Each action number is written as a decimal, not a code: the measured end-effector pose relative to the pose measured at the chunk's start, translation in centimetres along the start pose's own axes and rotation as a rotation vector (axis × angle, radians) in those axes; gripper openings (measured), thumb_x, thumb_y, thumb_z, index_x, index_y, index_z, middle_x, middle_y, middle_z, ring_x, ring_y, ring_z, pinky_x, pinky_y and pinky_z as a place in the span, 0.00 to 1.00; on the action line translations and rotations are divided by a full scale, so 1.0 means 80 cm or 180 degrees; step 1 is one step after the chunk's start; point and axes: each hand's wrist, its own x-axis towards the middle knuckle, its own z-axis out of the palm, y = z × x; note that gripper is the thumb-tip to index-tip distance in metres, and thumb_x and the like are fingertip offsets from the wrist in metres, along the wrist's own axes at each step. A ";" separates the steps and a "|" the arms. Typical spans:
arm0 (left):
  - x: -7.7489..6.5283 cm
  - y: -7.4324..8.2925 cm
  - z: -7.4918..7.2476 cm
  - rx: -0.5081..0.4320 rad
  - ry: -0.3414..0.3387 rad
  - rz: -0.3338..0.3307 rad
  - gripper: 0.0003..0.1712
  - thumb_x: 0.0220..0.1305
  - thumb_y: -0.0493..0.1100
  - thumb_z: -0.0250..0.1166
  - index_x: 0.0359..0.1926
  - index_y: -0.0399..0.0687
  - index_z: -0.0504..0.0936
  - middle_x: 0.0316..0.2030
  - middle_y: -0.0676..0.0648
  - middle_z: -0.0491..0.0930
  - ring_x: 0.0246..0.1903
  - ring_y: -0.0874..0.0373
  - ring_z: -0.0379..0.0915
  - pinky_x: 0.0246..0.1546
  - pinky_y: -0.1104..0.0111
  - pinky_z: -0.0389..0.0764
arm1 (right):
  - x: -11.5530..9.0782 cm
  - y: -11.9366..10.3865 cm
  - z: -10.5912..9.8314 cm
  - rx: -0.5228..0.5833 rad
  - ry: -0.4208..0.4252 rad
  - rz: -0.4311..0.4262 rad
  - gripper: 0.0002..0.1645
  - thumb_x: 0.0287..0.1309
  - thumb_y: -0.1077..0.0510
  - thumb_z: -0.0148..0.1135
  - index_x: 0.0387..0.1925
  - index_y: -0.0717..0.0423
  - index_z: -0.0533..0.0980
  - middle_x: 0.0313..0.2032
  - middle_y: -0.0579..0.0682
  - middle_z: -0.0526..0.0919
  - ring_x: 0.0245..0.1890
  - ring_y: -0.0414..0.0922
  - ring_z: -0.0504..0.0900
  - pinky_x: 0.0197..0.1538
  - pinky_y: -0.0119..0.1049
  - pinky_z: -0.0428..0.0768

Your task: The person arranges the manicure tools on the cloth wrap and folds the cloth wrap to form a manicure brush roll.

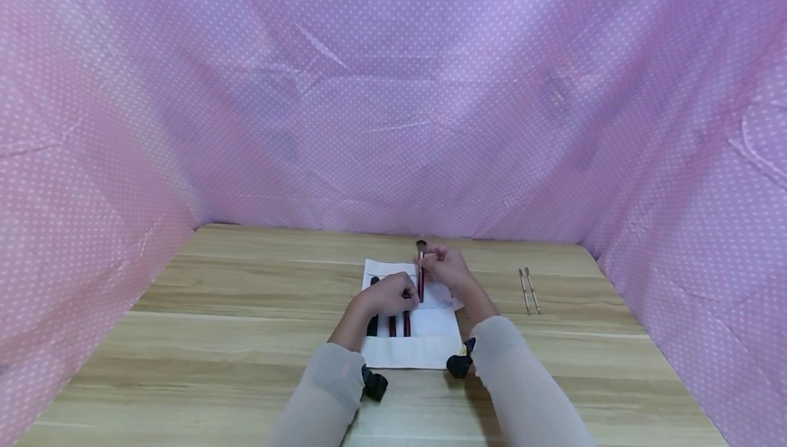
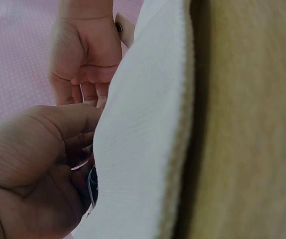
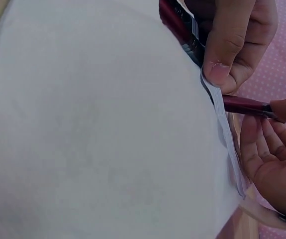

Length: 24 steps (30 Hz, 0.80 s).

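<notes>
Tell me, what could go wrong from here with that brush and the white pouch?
The dark red handle of the brush meets the elastic band on the white pouch; it might catch or miss the loop.

The left hand pinches that band; if it slips, the band could spring back and nudge the brush aside.

The right hand grips the brush close to its bristles, so a firm push might bend them.

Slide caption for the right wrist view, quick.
Right hand holds a dark-red brush handle at the white elastic band that the left hand pinches.
</notes>
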 end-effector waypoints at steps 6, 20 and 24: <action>0.000 -0.001 0.000 0.0026 -0.0007 0.0084 0.10 0.68 0.33 0.64 0.29 0.47 0.85 0.29 0.53 0.79 0.30 0.62 0.71 0.35 0.68 0.74 | -0.002 0.001 -0.004 -0.0082 -0.0124 0.0077 0.23 0.69 0.66 0.59 0.63 0.68 0.72 0.51 0.64 0.83 0.38 0.45 0.84 0.45 0.40 0.85; 0.002 -0.004 0.001 0.0037 -0.0019 0.0132 0.10 0.69 0.33 0.64 0.30 0.46 0.86 0.31 0.54 0.80 0.32 0.63 0.73 0.38 0.68 0.76 | -0.005 0.001 -0.015 -0.0176 -0.0506 0.0283 0.22 0.67 0.70 0.60 0.61 0.70 0.71 0.45 0.59 0.83 0.41 0.46 0.84 0.49 0.40 0.84; 0.001 -0.003 0.001 0.0050 0.0004 0.0085 0.10 0.69 0.34 0.64 0.30 0.47 0.86 0.31 0.54 0.80 0.32 0.62 0.73 0.39 0.67 0.76 | -0.003 0.004 -0.019 -0.0256 -0.0671 0.0286 0.20 0.68 0.71 0.57 0.60 0.72 0.70 0.44 0.58 0.83 0.40 0.45 0.84 0.49 0.40 0.84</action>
